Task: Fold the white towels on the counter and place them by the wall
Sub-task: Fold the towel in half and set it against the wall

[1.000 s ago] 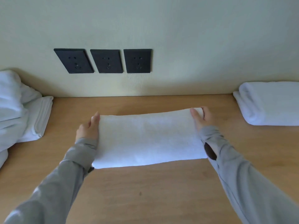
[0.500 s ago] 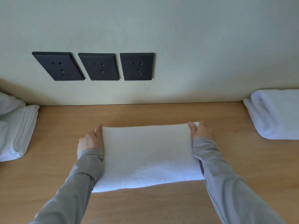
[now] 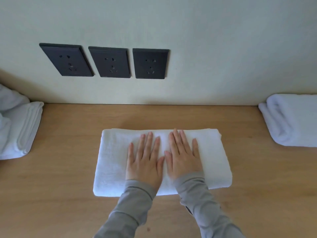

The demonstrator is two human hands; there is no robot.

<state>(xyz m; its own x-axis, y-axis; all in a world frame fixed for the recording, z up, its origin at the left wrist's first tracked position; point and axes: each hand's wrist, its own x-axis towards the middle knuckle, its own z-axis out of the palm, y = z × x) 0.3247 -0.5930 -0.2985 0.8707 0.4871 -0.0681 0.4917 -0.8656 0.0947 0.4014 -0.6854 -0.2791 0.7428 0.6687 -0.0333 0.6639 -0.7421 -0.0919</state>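
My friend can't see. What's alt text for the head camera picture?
A left hand and right hand press flat on a folded white towel on a wooden counter. A left pile and a right towel sit by the wall with three black sockets.

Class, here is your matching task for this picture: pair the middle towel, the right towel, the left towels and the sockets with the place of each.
Things:
1. middle towel
2. right towel
3. left towels
4. sockets

Places:
a. on the wall
b. under the left hand and right hand
c. left end of the counter
d. right end of the counter

Pairs: 1-b; 2-d; 3-c; 4-a
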